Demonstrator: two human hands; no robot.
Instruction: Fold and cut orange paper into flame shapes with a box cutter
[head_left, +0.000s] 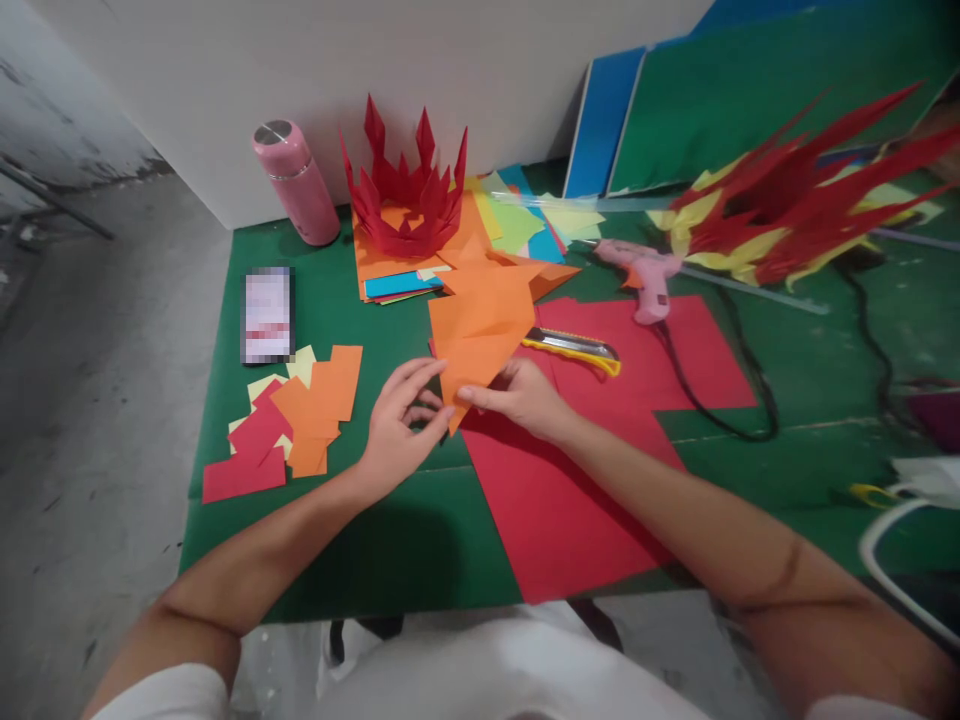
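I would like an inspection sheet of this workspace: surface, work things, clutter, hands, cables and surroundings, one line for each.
Surface: green tabletop, partly covered by red sheets.
Job's things: folded orange paper, narrow tip towards the person.
Clutter: overlapping paper pieces at left; pink bottle, upright; red paper crown; yellow cutter on the red sheets; pink glue gun.
Hands: right hand pinches the orange paper, thumb on top; left hand is at its left edge, grip unclear.
Cables: black cable loops from the glue gun; white cable at the right edge.
Surroundings: white panel behind, grey floor at left; other people: nothing seen.
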